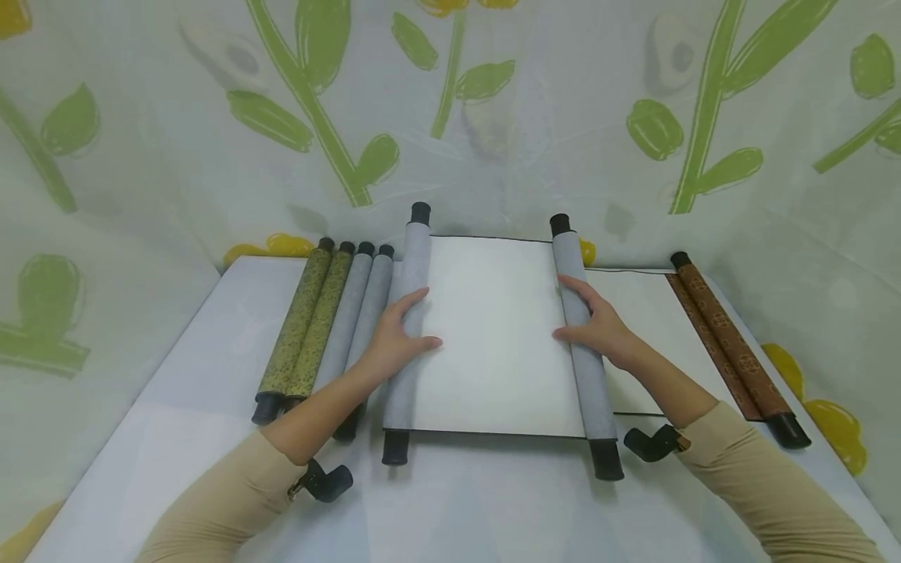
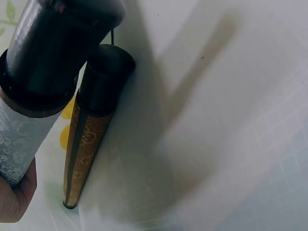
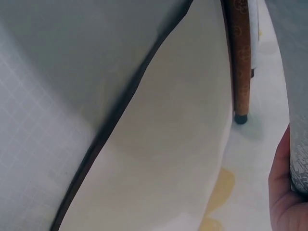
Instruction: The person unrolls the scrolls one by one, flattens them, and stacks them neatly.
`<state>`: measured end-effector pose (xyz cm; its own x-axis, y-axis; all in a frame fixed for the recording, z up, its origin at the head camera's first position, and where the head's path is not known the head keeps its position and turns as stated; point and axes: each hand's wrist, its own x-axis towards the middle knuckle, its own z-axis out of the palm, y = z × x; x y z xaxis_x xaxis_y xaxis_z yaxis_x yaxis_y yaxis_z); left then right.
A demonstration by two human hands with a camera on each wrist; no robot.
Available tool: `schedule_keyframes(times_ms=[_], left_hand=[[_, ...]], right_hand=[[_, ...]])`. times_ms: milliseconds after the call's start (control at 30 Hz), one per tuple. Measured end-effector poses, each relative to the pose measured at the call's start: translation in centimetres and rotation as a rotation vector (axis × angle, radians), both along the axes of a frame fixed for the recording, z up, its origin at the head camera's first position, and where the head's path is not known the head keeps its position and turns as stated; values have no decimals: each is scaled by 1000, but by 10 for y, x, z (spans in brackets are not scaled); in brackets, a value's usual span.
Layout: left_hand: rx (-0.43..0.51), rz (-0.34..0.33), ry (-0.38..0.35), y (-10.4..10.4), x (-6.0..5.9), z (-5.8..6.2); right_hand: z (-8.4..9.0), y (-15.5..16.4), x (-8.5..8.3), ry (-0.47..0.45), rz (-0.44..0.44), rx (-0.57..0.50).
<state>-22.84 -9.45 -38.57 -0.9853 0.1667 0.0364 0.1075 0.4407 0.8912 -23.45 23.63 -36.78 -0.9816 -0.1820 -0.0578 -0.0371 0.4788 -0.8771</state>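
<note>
- Leaf-printed cloth hangs behind and beside your counter (image 1: 211,438), which is covered in pale sheeting.
- Your left hand (image 1: 396,338) lies over the left grey roller (image 1: 414,313) of the half-open scroll (image 1: 496,336); its fingers (image 1: 411,298) curl across the top of the roller and the thumb reaches onto the white sheet, so the hand grips that roller.
- Your right hand (image 1: 598,324) grips the right grey roller (image 1: 580,336) likewise, fingers over the far side and thumb on the sheet side.
- Both rollers run away from you, long axes near parallel, with black end caps at each tip. The blank white sheet stretches between your two sets of fingers, so any rolling runs sideways, across those axes. Each hand is equally close to its own roller.
- Outward of your left fingers lie four rolled scrolls (image 1: 331,320), two olive-gold and two grey, touching side by side.
- Outward of your right fingers a cream sheet (image 1: 647,328) spreads under the grey roller toward a brown patterned roller (image 1: 732,352) near the counter's edge.
</note>
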Motion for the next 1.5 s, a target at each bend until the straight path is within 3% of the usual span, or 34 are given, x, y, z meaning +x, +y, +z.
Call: schedule_keyframes(times_ms=[467, 1033, 1367, 1500], left_hand=[[-7, -24, 61, -4, 1, 3], [-52, -29, -6, -7, 0, 4], [-78, -23, 21, -14, 0, 2], [-87, -33, -3, -16, 3, 1]], right_hand=[[-1, 2, 2, 18, -56, -8], [-2, 16, 5, -14, -62, 22], [-2, 26, 7, -5, 17, 29], [-5, 33, 9, -4, 29, 50]])
